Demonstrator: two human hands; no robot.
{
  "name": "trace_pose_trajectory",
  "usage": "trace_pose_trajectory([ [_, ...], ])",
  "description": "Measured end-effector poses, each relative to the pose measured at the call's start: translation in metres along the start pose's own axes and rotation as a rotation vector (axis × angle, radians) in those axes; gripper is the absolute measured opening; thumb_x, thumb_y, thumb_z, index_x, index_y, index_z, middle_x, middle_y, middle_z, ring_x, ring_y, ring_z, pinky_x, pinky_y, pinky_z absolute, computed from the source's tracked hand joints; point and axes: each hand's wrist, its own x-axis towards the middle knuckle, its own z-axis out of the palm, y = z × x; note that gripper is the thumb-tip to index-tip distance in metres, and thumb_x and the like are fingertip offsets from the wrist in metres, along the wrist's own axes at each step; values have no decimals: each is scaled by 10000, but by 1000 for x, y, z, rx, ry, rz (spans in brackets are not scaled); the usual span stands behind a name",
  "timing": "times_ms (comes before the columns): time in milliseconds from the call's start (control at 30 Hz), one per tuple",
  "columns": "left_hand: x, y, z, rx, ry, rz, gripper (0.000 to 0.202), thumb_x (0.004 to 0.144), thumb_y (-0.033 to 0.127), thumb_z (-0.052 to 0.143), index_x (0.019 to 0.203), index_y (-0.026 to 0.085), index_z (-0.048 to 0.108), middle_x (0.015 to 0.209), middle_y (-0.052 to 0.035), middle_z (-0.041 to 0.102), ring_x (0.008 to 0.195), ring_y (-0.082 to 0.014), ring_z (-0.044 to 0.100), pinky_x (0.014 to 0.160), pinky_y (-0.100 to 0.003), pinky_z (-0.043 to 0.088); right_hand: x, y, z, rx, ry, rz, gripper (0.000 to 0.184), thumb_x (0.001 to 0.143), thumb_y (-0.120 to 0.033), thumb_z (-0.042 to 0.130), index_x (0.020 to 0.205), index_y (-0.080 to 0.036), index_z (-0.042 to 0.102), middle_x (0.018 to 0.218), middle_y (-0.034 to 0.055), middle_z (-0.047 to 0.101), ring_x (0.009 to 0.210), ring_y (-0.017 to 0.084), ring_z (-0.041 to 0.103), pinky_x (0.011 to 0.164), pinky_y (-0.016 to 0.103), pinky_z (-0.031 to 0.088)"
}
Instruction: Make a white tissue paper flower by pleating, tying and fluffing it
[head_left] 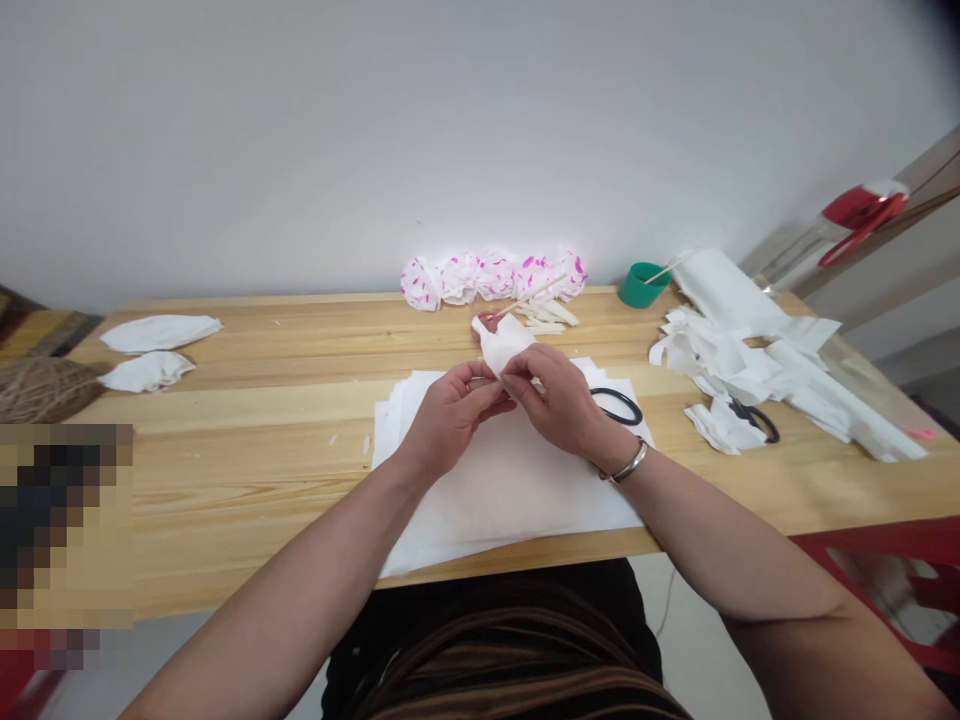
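Nearest the body, a stack of white tissue sheets (495, 490) is lying flat at the table's (247, 440) front edge. Just above it, the left hand (450, 415) and right hand (559, 400) are meeting around a bunched white tissue piece (501, 345) with a thin wooden stick (534, 292) slanting up out of it. Judging by the grip, the gathering is going best if the pinch stays low at the base, pressure light so the thin paper is not tearing. Both hands' fingers are curling nearly closed, fingertips pinching the tissue's lower end; thumbs are pressing in from the near side. Black scissors (619, 405) are lying just right of the right hand, on the sheets. Farther back, cut paper strips (546, 316) are resting beside a row of 5 white-and-pink tissue flowers (491, 275) against the wall. A green cup (642, 285) is standing to the right, near a heap of tissue scraps (750, 350).
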Motion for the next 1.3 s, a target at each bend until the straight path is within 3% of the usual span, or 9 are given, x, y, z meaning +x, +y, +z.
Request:
trace_pose_trajectory([
  [400, 1, 1, 1, -13, 17, 0, 121, 769, 236, 664, 785, 154, 577, 762, -12, 682, 779, -138, 641, 899, -405, 469, 0, 0, 0, -10, -5, -10, 103, 873, -194, 486, 786, -180, 540, 779, 31, 555, 726, 145, 489, 681, 288, 383],
  [1300, 0, 2, 1, -18, 46, -29, 162, 734, 263, 692, 769, 158, 574, 747, -11, 672, 777, -149, 648, 874, -388, 473, 0, 0, 0, 21, 27, -4, 92, 856, -164, 484, 772, -188, 514, 757, 22, 538, 716, 145, 470, 667, 285, 377],
])
